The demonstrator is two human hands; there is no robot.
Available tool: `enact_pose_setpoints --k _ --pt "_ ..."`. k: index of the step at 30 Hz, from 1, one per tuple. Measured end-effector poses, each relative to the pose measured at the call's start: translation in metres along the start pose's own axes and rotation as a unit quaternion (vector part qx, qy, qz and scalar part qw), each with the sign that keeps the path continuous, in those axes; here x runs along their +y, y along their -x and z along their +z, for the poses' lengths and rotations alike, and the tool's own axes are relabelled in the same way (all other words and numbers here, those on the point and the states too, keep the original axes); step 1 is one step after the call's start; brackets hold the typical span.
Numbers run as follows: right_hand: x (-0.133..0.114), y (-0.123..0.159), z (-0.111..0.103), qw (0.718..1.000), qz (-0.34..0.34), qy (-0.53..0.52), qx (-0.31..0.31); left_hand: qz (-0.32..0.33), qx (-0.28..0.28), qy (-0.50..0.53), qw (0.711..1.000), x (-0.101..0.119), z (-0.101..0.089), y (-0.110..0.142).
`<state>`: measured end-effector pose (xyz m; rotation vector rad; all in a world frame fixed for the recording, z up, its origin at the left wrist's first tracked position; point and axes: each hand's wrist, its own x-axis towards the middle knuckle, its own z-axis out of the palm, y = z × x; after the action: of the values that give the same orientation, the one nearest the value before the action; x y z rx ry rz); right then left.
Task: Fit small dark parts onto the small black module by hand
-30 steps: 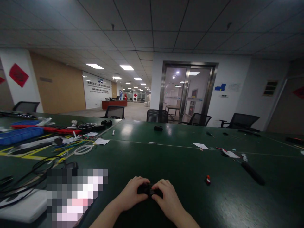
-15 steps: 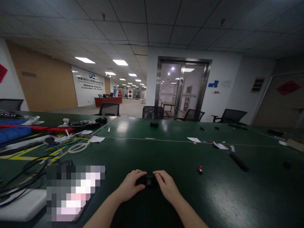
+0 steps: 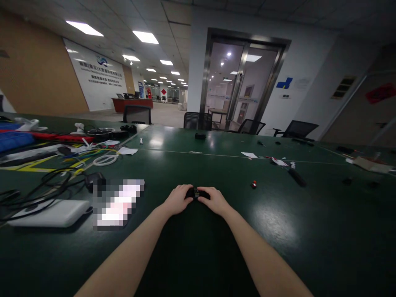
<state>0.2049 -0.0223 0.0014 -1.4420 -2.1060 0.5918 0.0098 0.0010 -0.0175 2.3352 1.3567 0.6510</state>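
Note:
A small black object [image 3: 196, 193] with a greyish middle lies low over the green table [image 3: 198, 171], straight ahead of me. Its exact kind is too dark to make out. Around its left end curl the fingers and thumb of my left hand [image 3: 177, 200]. My right hand [image 3: 217, 201] grips the right end in the same way, thumb on the near side and fingers on the far side. Both hands hide parts of the object. Further right, a little red and black item [image 3: 254, 184] stands apart from my right hand.
To my left are a blurred-out flat item [image 3: 120, 204], a white box-like device [image 3: 51, 212], tangled black cables [image 3: 46, 181] and a white cable coil [image 3: 105, 159]. A black-handled tool [image 3: 297, 177] lies on the right. Another black object [image 3: 200, 136] sits farther back; chairs [image 3: 198, 121] line the far edge.
The view has tilted downward, so the table and hands appear higher. My right hand has closed in on the object's right end; the left keeps its hold.

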Motion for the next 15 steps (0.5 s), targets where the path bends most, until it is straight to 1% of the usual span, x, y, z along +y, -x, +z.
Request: enact_pose_setpoints --k 4,7,10,13,15 --pt "0.008 -0.004 0.006 1.0 0.007 -0.009 -0.001 -0.007 0.002 -0.013 1.0 0.002 0.0 0.002" --pt "0.014 -0.006 0.008 0.999 0.013 -0.029 -0.005 0.0 -0.008 -0.019 1.0 0.001 -0.002 0.0" --pt "0.019 -0.006 0.006 0.998 0.022 -0.052 -0.013 0.009 -0.025 -0.016 1.0 0.002 -0.002 -0.004" --pt "0.021 -0.006 0.002 0.997 0.019 -0.072 -0.036 0.019 -0.04 -0.001 0.999 0.005 -0.002 -0.006" --pt "0.022 -0.006 -0.001 0.993 0.02 -0.104 -0.044 0.014 -0.039 0.008 0.999 0.006 -0.002 -0.006"
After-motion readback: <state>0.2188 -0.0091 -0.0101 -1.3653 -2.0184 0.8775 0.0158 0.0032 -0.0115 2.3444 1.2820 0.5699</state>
